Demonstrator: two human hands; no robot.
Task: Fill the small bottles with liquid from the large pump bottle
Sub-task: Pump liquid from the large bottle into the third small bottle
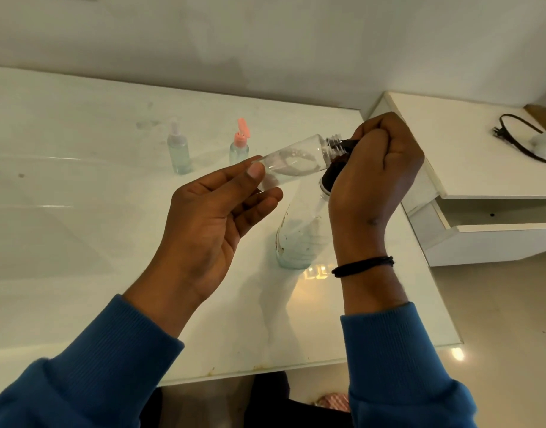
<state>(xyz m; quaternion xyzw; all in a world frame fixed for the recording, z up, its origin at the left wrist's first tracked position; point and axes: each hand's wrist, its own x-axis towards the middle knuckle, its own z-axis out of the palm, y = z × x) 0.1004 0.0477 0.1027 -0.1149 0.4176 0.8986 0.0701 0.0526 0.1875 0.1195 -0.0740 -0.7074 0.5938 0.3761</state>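
left hand tilts small bottle toward pump

Home room: glossy white table, white drawer unit, power cord, tiled floor.

Three small bottles, one large pump bottle, two hands, one cable.

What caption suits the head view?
Left hand tilts a small bottle to the pump nozzle gripped by the right hand.
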